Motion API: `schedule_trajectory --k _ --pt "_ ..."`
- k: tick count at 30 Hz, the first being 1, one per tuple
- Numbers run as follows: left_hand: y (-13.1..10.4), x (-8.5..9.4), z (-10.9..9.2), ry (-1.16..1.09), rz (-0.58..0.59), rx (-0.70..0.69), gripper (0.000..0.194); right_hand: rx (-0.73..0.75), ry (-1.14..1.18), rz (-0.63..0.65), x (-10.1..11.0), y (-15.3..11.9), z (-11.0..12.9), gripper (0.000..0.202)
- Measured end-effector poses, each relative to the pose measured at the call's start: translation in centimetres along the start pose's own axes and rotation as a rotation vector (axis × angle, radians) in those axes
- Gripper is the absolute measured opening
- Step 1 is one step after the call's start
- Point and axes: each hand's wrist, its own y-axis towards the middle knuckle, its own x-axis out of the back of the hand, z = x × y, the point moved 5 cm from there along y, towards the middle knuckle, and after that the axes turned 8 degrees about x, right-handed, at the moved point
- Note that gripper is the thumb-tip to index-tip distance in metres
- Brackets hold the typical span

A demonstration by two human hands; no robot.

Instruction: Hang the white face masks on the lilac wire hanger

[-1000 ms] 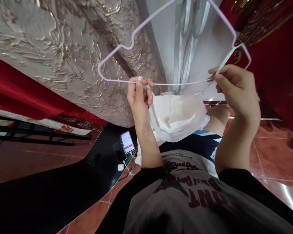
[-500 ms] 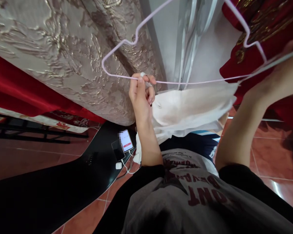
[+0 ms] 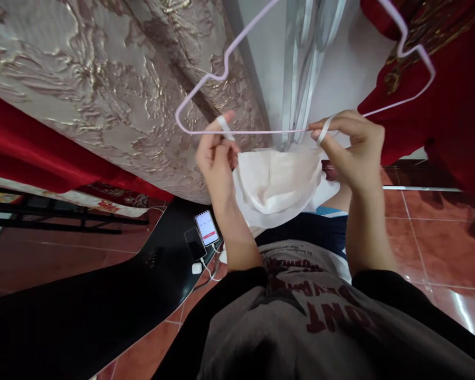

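Observation:
A pale lilac clothes hanger (image 3: 200, 84) hangs before me, its lower bar running between my hands. Below the bar droops a white cloth garment (image 3: 277, 182) with a strap at each side. My left hand (image 3: 218, 153) is at the bar's left part, index finger raised with the left strap (image 3: 225, 126) looped over it and the other fingers curled. My right hand (image 3: 350, 145) pinches the right strap (image 3: 325, 129) between thumb and fingers, right at the bar. Whether its fingertips also grip the bar is unclear.
Embossed beige curtain fabric (image 3: 103, 95) hangs on the left, red cloth (image 3: 451, 100) on the right. Grey-white panels stand behind the hanger. Two phones (image 3: 207, 228) with charging cables and a small white case (image 3: 197, 268) lie on a black bench (image 3: 103, 295) over red floor tiles.
My right hand has come in from the far right to the hanger's bar, and the stretched strap has slackened. The white garment has gathered inward. My left hand has shifted slightly left and lower.

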Motion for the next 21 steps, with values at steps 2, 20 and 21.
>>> schedule_trajectory --k 2,20,21 --pt "0.6 2.5 -0.5 0.083 -0.164 -0.148 0.040 0.009 -0.023 -0.038 0.6 -0.2 -0.4 0.019" --pt "7.0 -3.1 -8.9 0.542 0.302 -0.006 0.037 0.029 -0.079 -0.081 -0.2 -1.6 -0.6 0.030" --pt "7.4 -2.8 -8.6 0.511 0.292 0.061 0.036 0.039 -0.072 -0.080 -0.2 -1.7 -0.7 0.030"
